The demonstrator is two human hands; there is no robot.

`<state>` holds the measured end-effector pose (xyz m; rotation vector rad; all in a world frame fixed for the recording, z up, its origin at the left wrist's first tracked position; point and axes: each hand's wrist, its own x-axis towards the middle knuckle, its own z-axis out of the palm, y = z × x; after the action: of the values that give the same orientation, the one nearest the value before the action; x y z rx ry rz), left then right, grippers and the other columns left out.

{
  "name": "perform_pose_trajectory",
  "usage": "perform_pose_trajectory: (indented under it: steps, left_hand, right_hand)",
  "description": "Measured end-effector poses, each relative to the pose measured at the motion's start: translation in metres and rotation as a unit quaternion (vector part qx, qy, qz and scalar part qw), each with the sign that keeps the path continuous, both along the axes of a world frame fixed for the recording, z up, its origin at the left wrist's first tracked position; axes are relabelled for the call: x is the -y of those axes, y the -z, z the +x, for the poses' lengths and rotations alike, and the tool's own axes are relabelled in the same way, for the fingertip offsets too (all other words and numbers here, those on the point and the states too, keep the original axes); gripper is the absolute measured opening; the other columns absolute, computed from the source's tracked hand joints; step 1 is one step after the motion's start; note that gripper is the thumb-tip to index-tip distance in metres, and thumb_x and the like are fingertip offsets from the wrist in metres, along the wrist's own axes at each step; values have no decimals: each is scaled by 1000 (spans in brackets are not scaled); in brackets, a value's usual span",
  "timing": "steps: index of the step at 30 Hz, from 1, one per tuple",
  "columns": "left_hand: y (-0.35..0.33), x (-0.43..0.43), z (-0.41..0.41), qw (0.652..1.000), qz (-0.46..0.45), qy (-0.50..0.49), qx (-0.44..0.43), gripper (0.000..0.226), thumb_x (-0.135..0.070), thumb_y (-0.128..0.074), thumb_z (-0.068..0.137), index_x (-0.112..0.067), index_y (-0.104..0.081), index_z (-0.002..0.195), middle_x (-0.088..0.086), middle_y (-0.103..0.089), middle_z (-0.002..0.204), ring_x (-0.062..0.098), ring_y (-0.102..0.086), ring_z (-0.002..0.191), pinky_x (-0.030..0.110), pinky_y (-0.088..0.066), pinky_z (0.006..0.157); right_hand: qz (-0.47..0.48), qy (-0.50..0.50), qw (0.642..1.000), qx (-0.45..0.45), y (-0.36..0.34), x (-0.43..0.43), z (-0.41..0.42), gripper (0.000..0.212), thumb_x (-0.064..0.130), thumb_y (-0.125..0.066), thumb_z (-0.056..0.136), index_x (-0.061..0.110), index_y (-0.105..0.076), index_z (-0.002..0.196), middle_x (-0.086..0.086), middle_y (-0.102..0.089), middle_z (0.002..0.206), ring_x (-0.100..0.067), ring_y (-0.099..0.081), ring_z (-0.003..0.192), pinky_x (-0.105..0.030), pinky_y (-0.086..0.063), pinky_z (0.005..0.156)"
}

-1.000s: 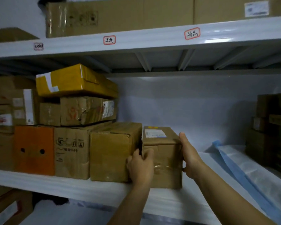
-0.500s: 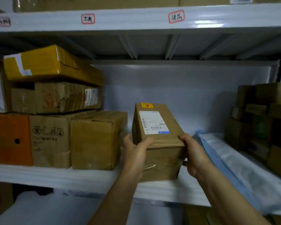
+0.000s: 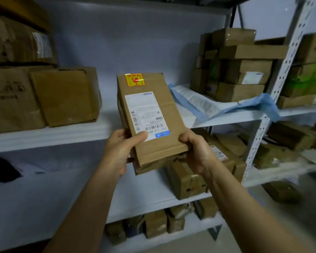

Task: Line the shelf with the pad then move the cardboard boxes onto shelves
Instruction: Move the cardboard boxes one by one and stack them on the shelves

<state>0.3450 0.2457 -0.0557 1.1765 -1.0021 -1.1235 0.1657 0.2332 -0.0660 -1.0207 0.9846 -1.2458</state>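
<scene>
The left grip (image 3: 119,150) and right grip (image 3: 197,152) clamp the near end of the cardboard box (image 3: 164,106), tilted in the air before the shelf (image 3: 44,137). Its unsupported far end could dip and slip free, or snag the rumpled pad (image 3: 199,105).

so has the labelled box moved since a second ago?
Yes: the labelled box is off the shelf board, lifted out toward the person, away from the neighbouring brown box.

The box (image 3: 159,114) is matt brown cardboard, creased at its lower edge, bearing a smooth white paper label (image 3: 146,115) and a glossy yellow sticker (image 3: 134,79). The shelf (image 3: 44,141) and perforated upright (image 3: 279,77) look like white-painted metal; the pad (image 3: 199,103) is a thin, crinkled sheet.
</scene>
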Motion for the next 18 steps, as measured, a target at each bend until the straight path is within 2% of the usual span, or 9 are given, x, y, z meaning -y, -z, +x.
perform_pose_trajectory:
  steps: [2,4,5,7,9,11,14,18]
  left_hand:
    - [23,-14,4,999,27,33,20,27,-4,-72,79,-15,-61,101,0,-72,97,17,-67,86,42,-54,78]
    - [49,-27,6,996,70,51,34,23,6,-67,80,-16,-62,88,0,-70,90,18,-65,82,43,-51,80]
    - [63,-32,7,993,96,59,41,25,8,-65,81,-16,-61,85,0,-69,88,19,-64,80,43,-51,80]
    - [88,-37,8,985,143,81,52,24,8,-63,82,-15,-62,87,1,-68,89,20,-64,80,41,-52,74]
    - [111,-37,8,977,187,94,45,20,6,-62,84,-13,-63,92,4,-69,92,21,-65,82,40,-51,70]
    - [129,-35,4,971,218,95,34,17,3,-61,86,-12,-64,93,6,-70,91,22,-65,83,42,-52,76]
    - [141,-24,-12,966,240,92,23,12,-2,-60,89,-14,-64,88,7,-69,88,26,-64,86,45,-50,85]
    - [146,12,-45,971,230,68,9,10,-8,-56,94,-12,-58,85,7,-65,88,16,-60,74,31,-47,61]
  right_hand:
    - [14,-32,997,-66,26,-13,-7,45,11,-56,57,25,-63,99,1,-65,74,-16,-55,69,-24,-40,55]
    - [47,-48,994,-86,57,-24,-9,67,7,-61,54,27,-58,118,-3,-66,100,-20,-59,88,-29,-46,67]
    - [63,-56,993,-86,71,-29,-10,72,5,-63,55,27,-55,123,-4,-64,107,-20,-59,92,-30,-46,68]
    - [98,-66,988,-95,94,-40,-10,71,0,-64,64,27,-52,128,-2,-61,113,-17,-56,93,-30,-44,67]
    - [140,-74,982,-99,113,-44,-13,62,-7,-58,77,26,-49,129,-1,-59,109,-18,-54,92,-32,-43,66]
    - [186,-75,975,-98,130,-42,-17,59,-6,-56,81,26,-48,129,-1,-58,107,-21,-55,92,-34,-45,66]
    - [230,-62,961,-138,146,-27,-23,64,5,-61,79,33,-45,134,-5,-59,114,-28,-55,102,-41,-50,75]
    - [248,-9,957,-152,147,7,-44,49,13,-66,81,28,-43,121,-8,-57,114,-33,-54,109,-56,-47,92]
